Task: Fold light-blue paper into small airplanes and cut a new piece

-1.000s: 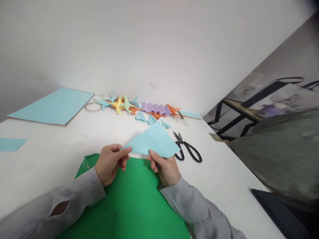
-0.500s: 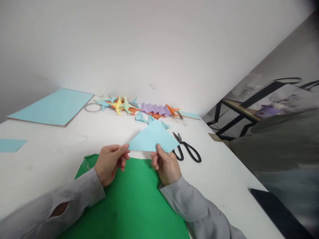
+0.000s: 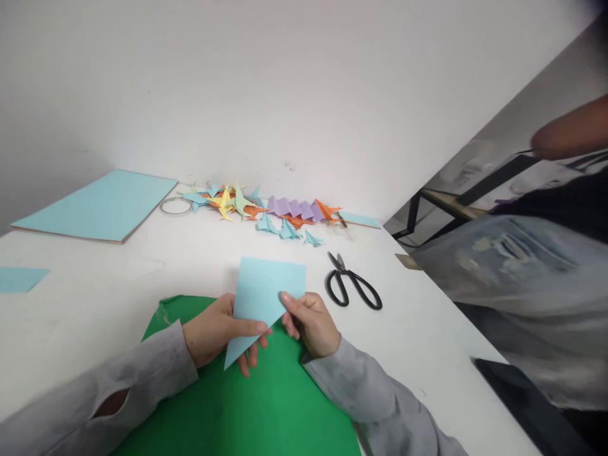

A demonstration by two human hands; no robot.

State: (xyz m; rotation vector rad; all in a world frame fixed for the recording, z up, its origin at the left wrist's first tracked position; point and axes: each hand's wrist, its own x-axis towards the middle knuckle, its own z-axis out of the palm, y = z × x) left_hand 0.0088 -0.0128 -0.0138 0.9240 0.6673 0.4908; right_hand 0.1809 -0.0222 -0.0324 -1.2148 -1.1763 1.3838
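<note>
A light blue folded paper triangle (image 3: 266,285) is held up above the near part of the table, tilted so one pointed corner hangs down to the left. My left hand (image 3: 228,329) pinches its lower left side, thumb across the front and fingers behind. My right hand (image 3: 311,320) grips its right edge between thumb and fingers. Under both hands lies a green sheet (image 3: 266,405). Black-handled scissors (image 3: 349,275) rest on the table just beyond my right hand, blades slightly apart and pointing away.
Folded paper cranes (image 3: 232,201) and a pleated purple paper (image 3: 294,208) lie along the wall. A stack of blue sheets (image 3: 99,206), a tape roll (image 3: 176,206) and a blue paper piece (image 3: 21,278) are leftward. At right stands a person in torn jeans (image 3: 503,253), beside a dark flat object (image 3: 522,399).
The paper triangle has turned, its long edge now slanting, and come nearer. My left hand has shifted right and lower. A person has moved into view at the right.
</note>
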